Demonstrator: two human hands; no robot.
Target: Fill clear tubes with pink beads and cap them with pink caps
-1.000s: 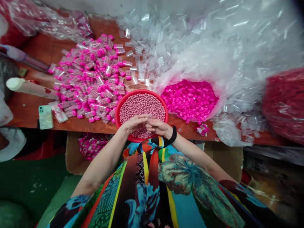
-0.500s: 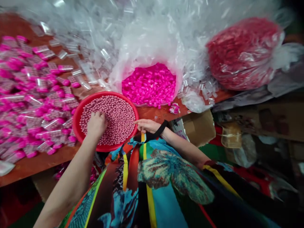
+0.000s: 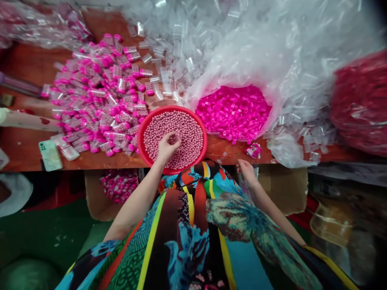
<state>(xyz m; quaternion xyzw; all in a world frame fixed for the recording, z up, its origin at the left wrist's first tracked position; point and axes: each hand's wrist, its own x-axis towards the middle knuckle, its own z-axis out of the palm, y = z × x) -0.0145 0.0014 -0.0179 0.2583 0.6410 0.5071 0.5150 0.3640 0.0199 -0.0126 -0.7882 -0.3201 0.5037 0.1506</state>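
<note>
- Since half a second ago, right hand (image 3: 246,171) has dropped from the red bowl's (image 3: 142,141) rim to below the surface's (image 3: 90,161) front edge; I cannot tell how its fingers are set.
- Left hand (image 3: 166,147) hovers over pink beads (image 3: 187,133), fingers pinching some.
- Bowl sits at the front edge, between filled tubes (image 3: 99,100) and pink caps (image 3: 234,112).

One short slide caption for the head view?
Left hand picks pink beads from a red bowl; right hand rests at table edge.

Bowl (image 3: 144,150) of beads (image 3: 181,133) at bench (image 3: 30,149) front edge; filled tubes (image 3: 99,100) left, bag of caps (image 3: 234,112) right, empty tubes (image 3: 175,64) behind.
</note>
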